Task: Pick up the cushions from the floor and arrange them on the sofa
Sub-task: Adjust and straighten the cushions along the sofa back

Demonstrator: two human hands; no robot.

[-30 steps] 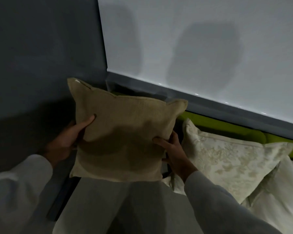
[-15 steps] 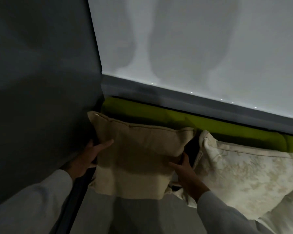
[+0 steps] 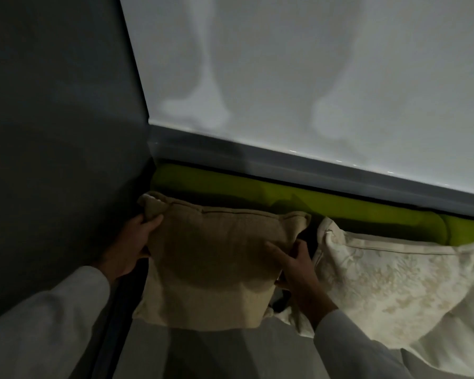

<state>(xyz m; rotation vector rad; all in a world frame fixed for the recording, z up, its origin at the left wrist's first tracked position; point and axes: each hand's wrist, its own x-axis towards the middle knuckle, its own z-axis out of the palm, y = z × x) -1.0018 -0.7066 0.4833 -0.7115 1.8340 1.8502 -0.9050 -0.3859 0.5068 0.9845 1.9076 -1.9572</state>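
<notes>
A plain tan cushion [image 3: 214,263] leans against the green sofa back [image 3: 340,205] at the sofa's left end, its lower edge on the grey seat [image 3: 230,351]. My left hand [image 3: 133,246] grips its upper left corner. My right hand [image 3: 296,265] holds its right edge, thumb on the front face. To the right, a cream floral cushion [image 3: 389,285] rests against the same back, touching my right wrist.
A dark grey wall [image 3: 52,146] closes the left side, right beside the tan cushion. A pale blind [image 3: 312,77] with a grey sill [image 3: 312,166] runs behind the sofa. More cream fabric [image 3: 449,351] lies at the lower right.
The tan cushion has gone down from in front of the wall onto the seat against the green back. My left hand has slid up to its top left corner.
</notes>
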